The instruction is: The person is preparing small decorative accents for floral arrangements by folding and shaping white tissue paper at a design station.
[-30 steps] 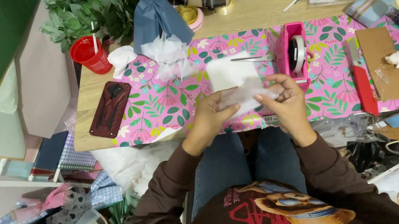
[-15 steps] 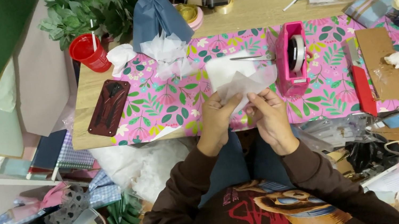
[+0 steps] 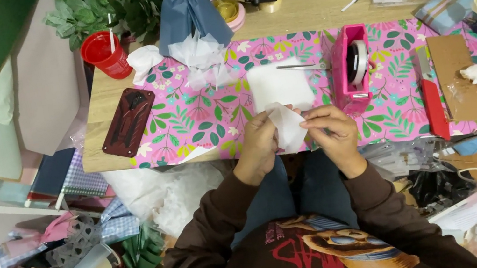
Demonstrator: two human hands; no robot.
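Holding a small white paper piece (image 3: 288, 127) at the middle of the frame, the left hand (image 3: 260, 144) and right hand (image 3: 334, 134) pinch its edges. Just above lie a white sheet (image 3: 279, 85), scissors (image 3: 303, 67) and a pink tape holder (image 3: 351, 66) on the flowery pink wrap (image 3: 197, 118).

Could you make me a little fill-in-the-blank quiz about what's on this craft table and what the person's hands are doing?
1. Both hands, the left hand and the right hand, hold a small piece of ____ paper.
2. The tape dispenser is ____ in colour.
3. The scissors lie just ____ of the tape dispenser in the picture.
4. The cup near the green plant is ____.

Missing words: white; pink; left; red
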